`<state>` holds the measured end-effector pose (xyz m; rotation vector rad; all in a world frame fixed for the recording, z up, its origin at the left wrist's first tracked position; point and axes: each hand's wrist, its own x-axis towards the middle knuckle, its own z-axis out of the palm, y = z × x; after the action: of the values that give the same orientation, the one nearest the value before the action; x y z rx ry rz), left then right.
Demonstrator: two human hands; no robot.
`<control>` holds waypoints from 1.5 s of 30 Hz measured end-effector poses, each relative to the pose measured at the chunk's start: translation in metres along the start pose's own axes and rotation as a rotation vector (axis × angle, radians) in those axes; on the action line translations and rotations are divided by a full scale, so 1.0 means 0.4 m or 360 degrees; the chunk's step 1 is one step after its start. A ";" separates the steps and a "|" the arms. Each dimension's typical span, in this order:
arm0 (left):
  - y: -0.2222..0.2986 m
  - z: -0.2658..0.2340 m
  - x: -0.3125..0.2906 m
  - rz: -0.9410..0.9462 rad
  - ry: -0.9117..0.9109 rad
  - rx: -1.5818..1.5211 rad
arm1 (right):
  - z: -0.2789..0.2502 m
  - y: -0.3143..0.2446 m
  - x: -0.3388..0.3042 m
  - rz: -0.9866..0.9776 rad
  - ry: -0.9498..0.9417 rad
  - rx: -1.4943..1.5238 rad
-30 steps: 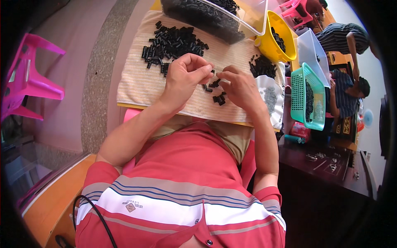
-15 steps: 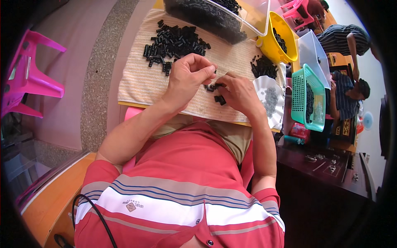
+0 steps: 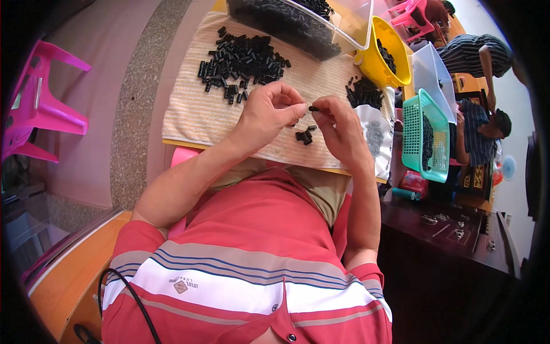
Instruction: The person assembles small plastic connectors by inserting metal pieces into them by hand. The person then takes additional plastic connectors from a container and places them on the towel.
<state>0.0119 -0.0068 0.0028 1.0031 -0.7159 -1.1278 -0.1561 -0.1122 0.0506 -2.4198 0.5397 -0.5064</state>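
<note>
My right hand [image 3: 339, 127] pinches a small black cylindrical piece [image 3: 313, 108] between thumb and fingertips, just right of my left hand. The thumb and fingers of my left hand [image 3: 271, 110] are closed together; what they hold, if anything, is too small to make out. On the striped towel [image 3: 195, 123] below my fingertips lie several loose black pieces [image 3: 304, 136]. Farther off to the left spreads a large heap of short black cylinders [image 3: 243, 60]. Beside my right hand a smaller heap of thin black parts [image 3: 365, 93] rests near a white tray [image 3: 375, 140] holding tiny clear parts.
At the back stands a clear plastic bin [image 3: 286, 26] full of black pieces. A yellow basin [image 3: 401, 51] and a green basket [image 3: 425, 137] stand at the right, with other people [image 3: 478, 132] beyond. A pink stool [image 3: 51, 109] stands on the floor at left.
My right hand has lifted off the loose pieces with a black piece in its fingertips, rising toward my left hand. My left hand has shifted slightly right.
</note>
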 end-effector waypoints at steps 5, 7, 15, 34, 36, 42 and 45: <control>-0.009 0.004 -0.004 0.0037 -0.0078 -0.0062 | 0.008 -0.027 -0.005 -0.0026 0.0046 0.0129; -0.008 -0.001 -0.006 -0.0002 -0.0081 -0.0030 | 0.011 -0.022 -0.006 -0.0043 0.0075 0.0172; 0.008 -0.005 -0.013 -0.0220 -0.0174 -0.0311 | 0.059 0.027 -0.051 0.0125 0.0331 0.0754; 0.009 0.002 -0.016 -0.0339 -0.0290 -0.0366 | 0.096 0.017 -0.080 -0.0016 0.0651 0.0688; 0.013 0.002 -0.019 -0.0331 -0.0323 -0.0335 | 0.090 0.009 -0.082 -0.0067 0.0607 0.0490; 0.010 0.008 -0.026 -0.0323 -0.0361 -0.0278 | 0.024 -0.015 -0.099 0.0074 0.0310 0.0381; 0.019 0.014 -0.027 -0.0357 -0.0332 -0.0275 | -0.054 0.056 -0.116 0.0294 0.0350 0.0040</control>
<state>0.0067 0.0028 0.0124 0.8407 -0.6690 -1.4802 -0.2111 -0.1162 0.0423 -2.2755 0.8365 -0.6988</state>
